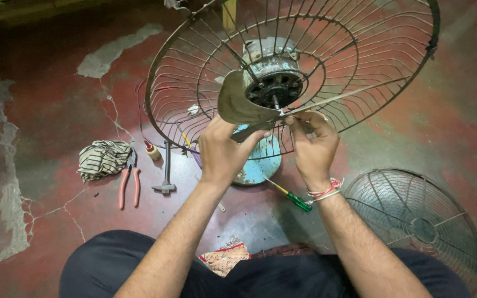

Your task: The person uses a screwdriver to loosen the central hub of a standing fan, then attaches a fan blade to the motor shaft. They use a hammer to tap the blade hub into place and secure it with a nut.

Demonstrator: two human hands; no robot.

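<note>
Fingers: left hand (pixel 223 150) curls its fingers around the base of a metal fan blade (pixel 238 102); right hand (pixel 313 146) pinches its fingertips (pixel 292 120) nearly shut at the blade hub, on a small part too small to tell.
Fan: rear wire guard (pixel 360 66) tilts toward the camera, with the grey motor (pixel 274 74) at its centre; the blade sits just in front of the motor.
Far left: striped cloth (pixel 103 159) lies crumpled on the red floor (pixel 45 121).
Beside cloth: pliers with orange handles (pixel 128 185) touch the cloth's edge.
Next right: small hammer (pixel 166 171) lies near the pliers, and a little bottle with a red cap (pixel 152 150) is just above it.
Centre: round pale-blue fan base (pixel 263 163) lies under the hands.
Right of base: green-handled screwdriver (pixel 293 197) lies beside the right wrist.
Wrist: red and white threads (pixel 327 190).
Far right: loose front wire guard (pixel 415 215) lies flat on the floor.
Labels: none readable on the bottle.
</note>
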